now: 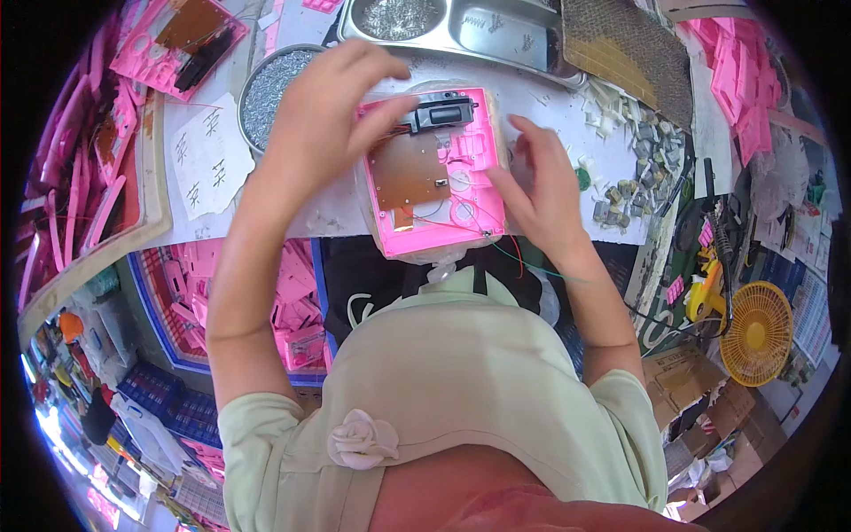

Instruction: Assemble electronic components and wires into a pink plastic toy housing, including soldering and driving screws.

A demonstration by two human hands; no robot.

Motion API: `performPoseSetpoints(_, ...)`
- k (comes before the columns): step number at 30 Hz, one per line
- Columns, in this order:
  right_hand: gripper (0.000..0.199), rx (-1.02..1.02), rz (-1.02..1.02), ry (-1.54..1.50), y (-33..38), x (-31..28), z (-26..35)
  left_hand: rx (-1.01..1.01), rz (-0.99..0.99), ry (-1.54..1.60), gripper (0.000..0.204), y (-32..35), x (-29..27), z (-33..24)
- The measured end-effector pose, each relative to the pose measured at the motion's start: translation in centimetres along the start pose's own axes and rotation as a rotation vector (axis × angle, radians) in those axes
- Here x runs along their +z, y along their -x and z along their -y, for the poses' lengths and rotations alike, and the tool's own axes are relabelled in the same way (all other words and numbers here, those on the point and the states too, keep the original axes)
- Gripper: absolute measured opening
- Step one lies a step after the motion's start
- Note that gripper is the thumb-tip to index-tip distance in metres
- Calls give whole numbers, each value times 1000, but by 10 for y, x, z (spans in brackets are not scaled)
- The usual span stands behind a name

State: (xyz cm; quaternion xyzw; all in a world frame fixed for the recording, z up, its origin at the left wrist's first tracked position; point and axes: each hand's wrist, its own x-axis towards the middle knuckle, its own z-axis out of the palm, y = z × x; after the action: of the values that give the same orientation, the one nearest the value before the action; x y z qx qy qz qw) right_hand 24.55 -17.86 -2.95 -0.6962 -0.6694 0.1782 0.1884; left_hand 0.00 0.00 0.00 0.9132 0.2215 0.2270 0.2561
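In front of me a pink plastic housing (493,168) lies on a padded, plastic-wrapped support, its inside facing up. A brown circuit board (403,177) sits in it, with a black box-shaped module (445,113) at its far end. Thin red and green wires (519,257) trail over the near right corner. My left hand (324,115) hovers over the housing's far left corner, fingers apart, its thumb close to the black module; contact cannot be made out. Beside the housing's right edge is my right hand (542,191), fingers spread and holding nothing.
A bowl of small metal screws (273,89) and a metal compartment tray (505,44) stand at the back. Small white and grey pieces (634,177) lie at right, near a yellow glue gun (705,288). Pink parts fill a blue-edged crate (168,332) at lower left.
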Motion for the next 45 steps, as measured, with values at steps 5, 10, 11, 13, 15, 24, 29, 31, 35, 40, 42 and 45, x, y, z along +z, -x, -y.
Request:
performPoseSetpoints(5,107,232,375,-330,51,-35,34,55,53,153,39,40,40,-88)
performPoseSetpoints(10,84,37,745,-982,55,-64,36,119,148,44,35,61,72,-98)
performPoseSetpoints(11,79,-56,570,-888,48,-58,29,134,155,49,33,66,71,-97)
performPoseSetpoints(13,71,-227,212,-683,28,-39,16,176,170,62,29,68,64,-95)
performPoseSetpoints(15,48,-439,59,-270,13,-19,28,241,120,70,28,74,62,-89)
performPoseSetpoints(24,38,-439,-20,-38,7,19,71,-315,-89,-74,20,128,40,-74)
performPoseSetpoints(29,36,-515,-39,-117,11,39,81,-124,237,38,16,153,46,-79)
performPoseSetpoints(31,34,-512,-28,-108,10,41,84,-80,335,90,16,154,49,-79)
performPoseSetpoints(35,34,-503,-31,-64,9,44,87,-199,493,227,26,140,14,-71)
performPoseSetpoints(40,27,-534,121,-26,0,29,86,-8,45,137,25,122,41,-52)
performPoseSetpoints(42,22,-537,127,-209,-20,0,59,68,37,142,22,118,43,-45)
performPoseSetpoints(45,13,-261,37,-205,-58,-60,11,70,83,196,21,117,34,-41)
